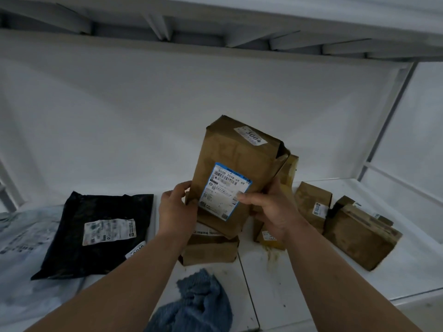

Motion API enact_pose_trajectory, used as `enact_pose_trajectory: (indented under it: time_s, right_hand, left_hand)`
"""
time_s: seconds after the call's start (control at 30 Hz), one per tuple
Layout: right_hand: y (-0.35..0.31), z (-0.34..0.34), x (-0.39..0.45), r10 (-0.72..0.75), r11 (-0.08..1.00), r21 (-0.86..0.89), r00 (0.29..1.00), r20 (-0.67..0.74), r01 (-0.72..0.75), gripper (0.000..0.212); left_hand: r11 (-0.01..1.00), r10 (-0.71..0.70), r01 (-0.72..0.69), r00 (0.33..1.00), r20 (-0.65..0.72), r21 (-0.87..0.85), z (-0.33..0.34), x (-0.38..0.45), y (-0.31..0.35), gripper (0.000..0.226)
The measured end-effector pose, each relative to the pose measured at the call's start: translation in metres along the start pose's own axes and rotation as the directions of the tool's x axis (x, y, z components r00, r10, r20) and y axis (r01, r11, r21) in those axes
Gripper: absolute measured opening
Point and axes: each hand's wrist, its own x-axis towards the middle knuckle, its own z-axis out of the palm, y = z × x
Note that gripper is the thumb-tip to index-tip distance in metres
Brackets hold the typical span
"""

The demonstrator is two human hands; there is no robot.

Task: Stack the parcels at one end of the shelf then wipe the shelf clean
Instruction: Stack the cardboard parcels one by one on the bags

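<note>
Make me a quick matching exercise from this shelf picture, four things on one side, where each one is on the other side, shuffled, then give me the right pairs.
Things:
1. tall brown parcel
2. black mailer bag
3. blue cloth
4. grey-white mailer bag

Places:
A. lying crumpled at the shelf's front edge, between the forearms
B. at the far left, partly under a dark bag
C. held up on end by the left hand and right hand
D. lying flat, left of the hands

Pairs: 1-C, 2-D, 3-A, 4-B
</note>
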Motion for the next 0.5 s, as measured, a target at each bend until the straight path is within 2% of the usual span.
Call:
enact_pose_trajectory:
  time_s: [0.1, 0.2, 0.27, 0.3, 0.37, 0.4, 0.43, 0.5]
  right_hand:
    - [0.0, 0.001, 0.001, -0.003, 0.99, 0.144, 0.998, -0.06, 0.012, 0.071]
    - [0.002, -0.001, 0.005, 0.062, 0.94, 0.34, 0.995, -0.074, -0.033, 0.062]
    - [0.003, 0.001, 0.007, 0.115, 0.89, 0.45, 0.991, -0.063, -0.074, 0.06]
    - [0.003, 0.003, 0.008, 0.133, 0.867, 0.49, 0.989, -0.059, -0.087, 0.057]
    - [0.003, 0.008, 0.009, 0.161, 0.84, 0.532, 0.986, -0.052, -0.11, 0.049]
    - [0.005, 0.011, 0.009, 0.174, 0.834, 0.537, 0.984, -0.044, -0.123, 0.046]
    - [0.007, 0.014, 0.009, 0.181, 0.832, 0.538, 0.983, -0.031, -0.136, 0.045]
    - [0.012, 0.016, 0.01, 0.204, 0.824, 0.541, 0.979, -0.006, -0.168, 0.044]
  left_hand:
    - [1.0, -0.023, 0.024, 0.998, -0.051, 0.008, 0.001, 0.001, 0.007, 0.056]
    - [0.982, -0.172, 0.166, 0.983, -0.067, -0.095, 0.002, 0.002, 0.012, 0.087]
    - [0.898, -0.318, 0.328, 0.944, 0.082, -0.294, 0.001, 0.004, 0.011, 0.094]
    - [0.818, -0.362, 0.416, 0.909, 0.207, -0.398, 0.0, 0.004, 0.011, 0.089]
    - [0.647, -0.344, 0.569, 0.812, 0.471, -0.508, 0.0, 0.004, 0.007, 0.068]
    - [0.593, -0.309, 0.61, 0.775, 0.551, -0.525, 0.0, 0.004, 0.005, 0.061]
    - [0.553, -0.281, 0.628, 0.759, 0.587, -0.547, 0.0, 0.005, 0.002, 0.06]
    - [0.5, -0.247, 0.617, 0.774, 0.582, -0.608, -0.001, 0.008, -0.003, 0.063]
